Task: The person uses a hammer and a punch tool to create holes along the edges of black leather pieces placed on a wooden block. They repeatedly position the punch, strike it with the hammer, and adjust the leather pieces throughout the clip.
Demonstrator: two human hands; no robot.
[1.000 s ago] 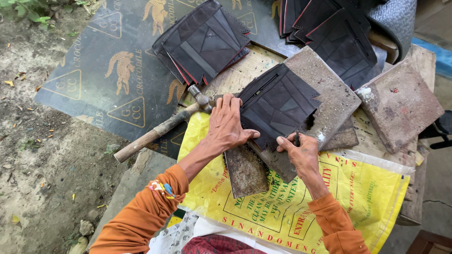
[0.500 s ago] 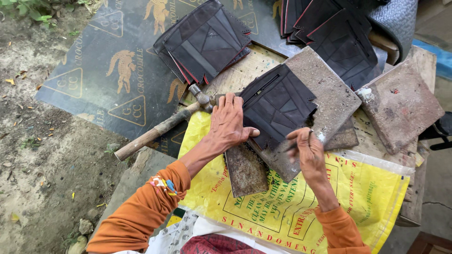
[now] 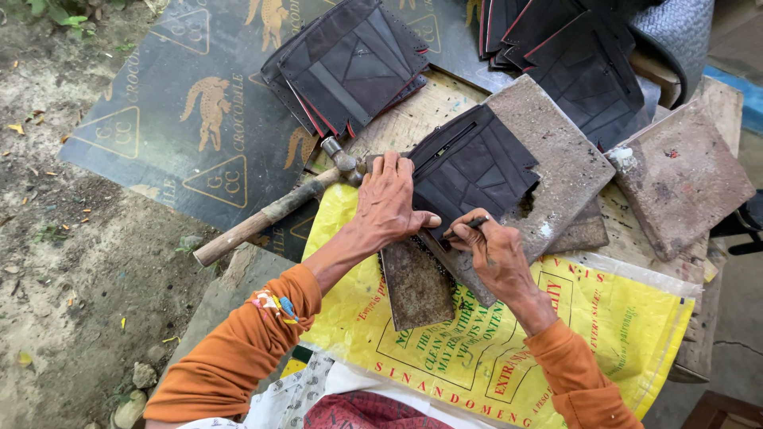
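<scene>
Pressing flat, left hand (image 3: pixel 387 200) on black wallet (image 3: pixel 475 165); right hand (image 3: pixel 493 250) gripping thin tool (image 3: pixel 469 227) beside it

Both arms wore long orange sleeves of soft, creased cloth. The left sleeve (image 3: pixel 238 349) was pushed up the forearm, its cuff bunched into folds well short of the wrist. A band (image 3: pixel 273 304) of mixed colours, with pink, yellow and blue parts, lay against that cuff. The right sleeve (image 3: pixel 576 377) reached nearer the wrist and ended in a rolled edge. The left hand (image 3: pixel 387 202) and right hand (image 3: pixel 494 253) were bare, without gloves or rings that could be made out. At the lower edge, a red patterned garment (image 3: pixel 362 413) showed beneath pale printed cloth (image 3: pixel 306 389).
</scene>
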